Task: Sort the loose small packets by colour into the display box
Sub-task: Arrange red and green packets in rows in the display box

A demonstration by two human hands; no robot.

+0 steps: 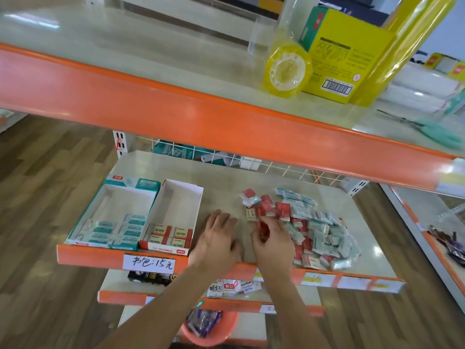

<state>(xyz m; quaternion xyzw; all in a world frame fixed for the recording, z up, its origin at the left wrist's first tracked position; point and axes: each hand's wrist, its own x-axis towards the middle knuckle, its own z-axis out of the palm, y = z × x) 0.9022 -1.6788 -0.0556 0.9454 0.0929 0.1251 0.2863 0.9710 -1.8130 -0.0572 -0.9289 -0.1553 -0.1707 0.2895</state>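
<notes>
Item: two open cardboard display boxes, side by side at the left of the beige shelf (226, 177). The teal-trimmed box (110, 210) holds teal-and-white packets along its front edge, roughly eight, exact count unclear. The red-trimmed box (173, 215) holds four red-and-cream packets marked 2B, stacked at the front so labels face the shopper.

Item: mixed pile of loose small packets (314, 230), red and teal together, at the shelf's right; too many and too overlapped to count.

Item: right hand (273, 241), fingers curled, pinching one small red packet (263, 229) at the pile's left edge, apparently bound for the red box.

Item: left hand (219, 238), fingers straight and slightly spread, resting flat on the shelf between boxes and pile, likely for steadying.
</notes>
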